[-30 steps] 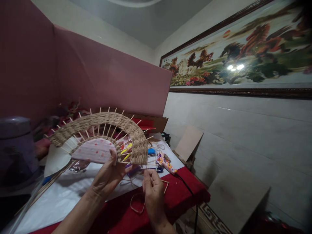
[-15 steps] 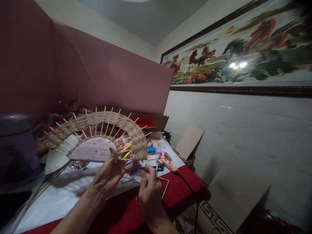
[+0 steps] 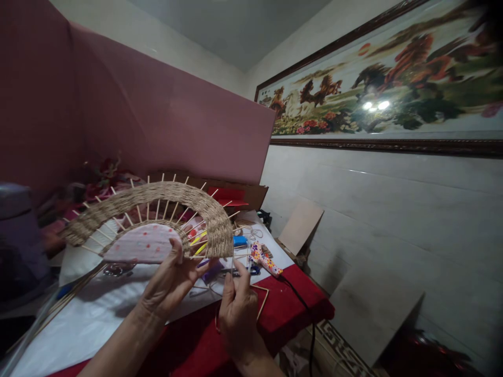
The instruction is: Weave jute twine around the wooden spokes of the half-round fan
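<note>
My left hand [image 3: 173,277] holds up a half-round woven fan [image 3: 159,195], its thumb on the front and its fingers behind. The fan has thin wooden sticks fanning out through a band of twisted tan cord. At its centre is a half-disc of pale pink fabric [image 3: 143,243] with red spots. Just below the band's right end, my right hand [image 3: 239,309] is closed, thumb and forefinger pinching a thin cord [image 3: 232,265] that runs down from the weave. Part of this cord is hidden behind the fingers.
A flower-patterned glue gun [image 3: 265,259] with a black cable lies on the white-covered table [image 3: 98,309], which has a red cloth [image 3: 298,298] at its edge. Near it are a blue item [image 3: 240,241] and loose cord. A purple container [image 3: 19,235] stands at left.
The whole view has shifted slightly, so fan and table appear a little further left. Both hands keep their holds; the right forefinger is raised slightly nearer the fan's end.
</note>
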`<state>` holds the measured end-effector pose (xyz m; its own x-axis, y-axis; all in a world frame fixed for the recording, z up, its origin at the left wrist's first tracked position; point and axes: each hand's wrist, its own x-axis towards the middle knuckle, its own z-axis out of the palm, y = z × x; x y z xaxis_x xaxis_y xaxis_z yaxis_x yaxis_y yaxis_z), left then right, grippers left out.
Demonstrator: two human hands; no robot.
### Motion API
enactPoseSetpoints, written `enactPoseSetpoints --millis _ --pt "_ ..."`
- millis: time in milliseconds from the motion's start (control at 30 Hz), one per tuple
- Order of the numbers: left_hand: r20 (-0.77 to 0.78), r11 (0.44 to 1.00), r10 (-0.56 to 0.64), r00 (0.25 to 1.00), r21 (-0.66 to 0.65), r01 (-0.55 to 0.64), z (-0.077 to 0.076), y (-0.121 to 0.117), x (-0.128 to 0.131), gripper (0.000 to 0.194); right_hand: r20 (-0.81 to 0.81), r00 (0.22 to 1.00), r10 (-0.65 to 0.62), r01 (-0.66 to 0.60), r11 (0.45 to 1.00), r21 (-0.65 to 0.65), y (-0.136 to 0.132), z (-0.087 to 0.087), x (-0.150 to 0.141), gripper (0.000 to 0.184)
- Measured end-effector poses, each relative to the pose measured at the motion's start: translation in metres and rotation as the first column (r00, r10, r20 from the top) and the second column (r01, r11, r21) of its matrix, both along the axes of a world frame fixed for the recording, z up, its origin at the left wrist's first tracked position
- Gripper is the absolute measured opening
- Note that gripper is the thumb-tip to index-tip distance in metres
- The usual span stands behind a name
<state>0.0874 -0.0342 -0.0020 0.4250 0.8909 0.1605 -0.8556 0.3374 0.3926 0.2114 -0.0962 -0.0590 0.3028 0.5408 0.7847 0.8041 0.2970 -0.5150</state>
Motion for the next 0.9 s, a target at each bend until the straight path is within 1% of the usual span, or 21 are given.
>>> enactPoseSetpoints --millis 100,200,300,433,567,767,900 --pt "0.006 1.000 -0.003 1.000 -0.009 0.003 -0.001 -0.001 0.000 0.035 -0.007 1.000 0.024 -0.024 1.000 -0.015 -0.001 0.001 -0.001 0.039" --pt "-0.002 1.000 -0.015 1.000 0.026 0.015 -0.001 -0.001 0.001 0.038 -0.002 0.998 0.059 -0.059 0.997 -0.048 -0.001 0.003 -0.003 0.042" --pt "0.009 0.999 -0.038 0.999 0.031 0.037 -0.002 -0.001 0.001 0.041 -0.020 0.996 0.085 -0.085 0.996 -0.028 -0.002 0.006 -0.005 0.041" --pt "0.024 0.998 -0.040 0.999 0.040 0.039 -0.001 0.000 0.002 0.045 -0.040 0.996 0.084 -0.084 0.996 0.009 -0.002 0.007 -0.008 0.041" --pt "0.017 0.997 -0.070 0.997 0.028 0.069 -0.002 0.000 0.001 0.039 -0.060 0.993 0.103 -0.103 0.995 0.007 -0.002 0.005 -0.010 0.041" --pt "-0.027 0.998 -0.003 1.000 0.065 0.005 -0.006 0.003 0.001 0.043 -0.109 0.982 0.157 -0.158 0.987 -0.002 0.000 0.004 -0.009 0.040" --pt "-0.038 0.998 0.023 0.999 0.055 -0.021 -0.004 0.001 0.002 0.043 -0.184 0.957 0.225 -0.222 0.974 0.039 -0.002 0.005 -0.009 0.036"
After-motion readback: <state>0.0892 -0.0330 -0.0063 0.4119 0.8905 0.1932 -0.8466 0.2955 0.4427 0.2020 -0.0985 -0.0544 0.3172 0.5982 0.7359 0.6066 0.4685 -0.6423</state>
